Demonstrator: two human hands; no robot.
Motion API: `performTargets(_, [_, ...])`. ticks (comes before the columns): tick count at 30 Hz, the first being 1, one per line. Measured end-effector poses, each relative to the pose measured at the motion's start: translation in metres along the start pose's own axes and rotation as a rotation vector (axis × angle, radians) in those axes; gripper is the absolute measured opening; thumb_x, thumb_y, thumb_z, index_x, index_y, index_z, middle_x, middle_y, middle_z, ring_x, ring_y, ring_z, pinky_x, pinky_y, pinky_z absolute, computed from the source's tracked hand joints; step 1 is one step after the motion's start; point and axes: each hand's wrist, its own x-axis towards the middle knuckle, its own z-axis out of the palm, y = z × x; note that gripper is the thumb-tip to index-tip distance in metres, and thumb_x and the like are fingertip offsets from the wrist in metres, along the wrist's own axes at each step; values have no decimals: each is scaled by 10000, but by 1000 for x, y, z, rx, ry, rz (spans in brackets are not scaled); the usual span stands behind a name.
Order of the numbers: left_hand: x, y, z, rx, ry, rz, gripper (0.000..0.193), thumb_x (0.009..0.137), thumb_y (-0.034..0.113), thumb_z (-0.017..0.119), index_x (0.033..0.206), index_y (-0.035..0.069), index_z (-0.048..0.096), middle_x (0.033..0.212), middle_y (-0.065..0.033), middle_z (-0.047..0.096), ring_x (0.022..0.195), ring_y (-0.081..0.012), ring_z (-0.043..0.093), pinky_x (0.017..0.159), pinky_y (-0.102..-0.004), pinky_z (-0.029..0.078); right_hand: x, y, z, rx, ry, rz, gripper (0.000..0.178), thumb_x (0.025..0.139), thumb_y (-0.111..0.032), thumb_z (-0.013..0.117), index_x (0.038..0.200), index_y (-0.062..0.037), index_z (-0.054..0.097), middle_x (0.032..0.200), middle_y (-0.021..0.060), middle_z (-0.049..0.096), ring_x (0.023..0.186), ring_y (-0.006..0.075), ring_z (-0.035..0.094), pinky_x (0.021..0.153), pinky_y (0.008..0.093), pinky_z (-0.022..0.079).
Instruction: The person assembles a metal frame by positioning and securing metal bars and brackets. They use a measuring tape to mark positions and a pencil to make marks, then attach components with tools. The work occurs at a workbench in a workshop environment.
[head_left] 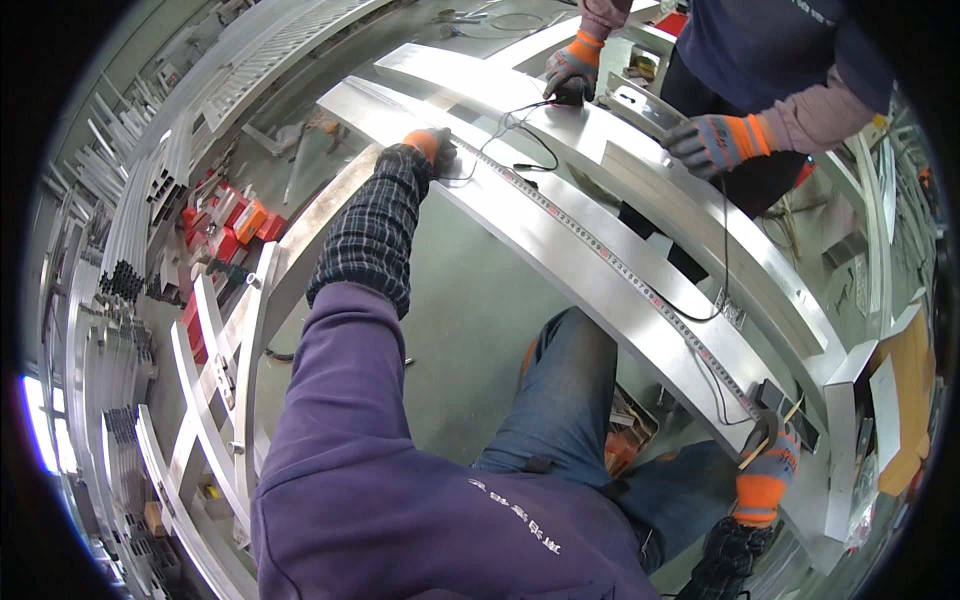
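A tape measure blade (603, 252) lies stretched along the top of a long silvery metal beam (560, 265) in front of me. My left hand (432, 148), in a grey and orange glove, is closed at the tape's far-left stretch, against the beam; its fingertips are partly hidden. At the near right end, my right hand (768, 468), gloved alike, is closed around the dark end of the tape measure, and its grip is partly hidden. A flat dark device (790, 412) lies beside it on the beam. A thin black cable (700, 318) loops over the metal.
Across the beam, a co-worker's gloved hands (722, 142) are at a second beam (640, 165), one on a dark object (572, 92). Red boxes (235, 218) and stacked metal profiles (125, 280) stand at left. Cardboard (905, 400) is at the right.
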Motion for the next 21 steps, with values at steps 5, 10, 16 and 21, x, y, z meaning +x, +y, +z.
performTargets(5, [-9, 2, 16, 1849, -91, 760, 276, 945, 269, 580, 1082, 48, 673, 1038, -176, 720, 1001, -370, 684, 880, -473, 557, 4, 74, 28, -113, -101, 57, 432, 838, -232, 676, 1243, -80, 685, 1172, 198, 704, 1121, 431, 639, 972, 503, 517])
performTargets(10, [83, -14, -10, 392, -246, -109, 451, 980, 645, 554, 852, 221, 635, 611, 24, 459, 480, -172, 385, 448, -347, 263, 20, 117, -6, -183, -210, 219, 508, 747, -182, 763, 1245, -202, 667, 1120, 164, 665, 1076, 388, 623, 927, 480, 520])
performTargets(16, [109, -10, -16, 483, -92, -4, 546, 934, 732, 556, 667, 256, 575, 519, 38, 416, 405, -158, 373, 408, -343, 272, 29, 119, 1, -233, -326, 315, 449, 770, -202, 760, 1213, -203, 686, 1139, 122, 681, 1095, 381, 628, 949, 471, 514])
performTargets(21, [104, 0, -37, 430, -30, 41, 541, 950, 714, 558, 871, 207, 729, 662, 12, 606, 473, -135, 437, 444, -298, 331, 25, 122, 12, -216, -259, 274, 431, 777, -176, 743, 1202, -225, 689, 1152, 114, 674, 1074, 381, 627, 947, 474, 514])
